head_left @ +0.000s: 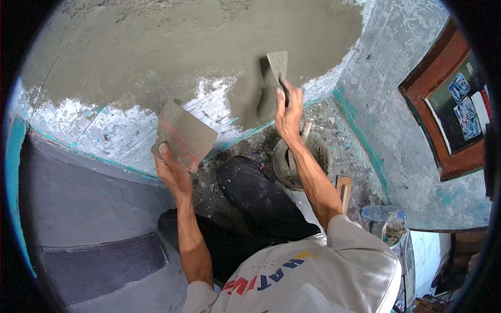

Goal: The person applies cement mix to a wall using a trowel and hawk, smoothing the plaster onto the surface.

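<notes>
My left hand [176,176] grips a flat, roughly rectangular board [187,133] smeared with grey mortar and reddish marks, its thumb on the face. The board is tilted in front of the lower wall. Fingers of my right hand [290,116] are closed round a putty knife [278,63], whose flared blade points up at the wall. Behind both tools, wet grey plaster [177,47] covers the upper wall. Below it shows an uneven band of bare white and turquoise-flecked wall [120,133]. Whether the blade touches the plaster I cannot tell.
A bucket [276,166] of grey mix, with a wooden handle [306,130] in it, stands under my right forearm. Rubble litters the floor. Nearby are a wood piece [343,192], a plastic bottle [383,213], a brown frame [448,163] and a dark ribbed mat [104,266].
</notes>
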A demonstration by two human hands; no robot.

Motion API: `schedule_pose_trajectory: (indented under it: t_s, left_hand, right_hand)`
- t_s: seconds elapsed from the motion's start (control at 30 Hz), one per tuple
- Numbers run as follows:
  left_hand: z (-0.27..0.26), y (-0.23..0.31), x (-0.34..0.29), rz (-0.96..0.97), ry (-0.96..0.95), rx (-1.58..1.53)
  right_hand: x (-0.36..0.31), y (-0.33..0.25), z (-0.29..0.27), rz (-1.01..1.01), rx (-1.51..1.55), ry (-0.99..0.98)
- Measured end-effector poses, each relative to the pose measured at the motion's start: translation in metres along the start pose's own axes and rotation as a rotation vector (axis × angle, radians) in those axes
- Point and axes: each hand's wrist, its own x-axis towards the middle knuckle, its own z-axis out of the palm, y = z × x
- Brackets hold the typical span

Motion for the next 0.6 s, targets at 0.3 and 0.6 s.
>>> schedule_pose_trajectory:
  t_s: [0.3, 0.6]
  left_hand:
    - [0.004, -0.013, -0.005, -0.110, 0.039, 0.127]
    - [0.033, 0.016, -0.005, -0.551, -0.280, -0.398]
  right_hand:
    - [0.005, 0.021, 0.042, -0.075, 0.086, -0.021]
    - [0.011, -0.013, -0.097, 0.177, 0.719, -0.854]
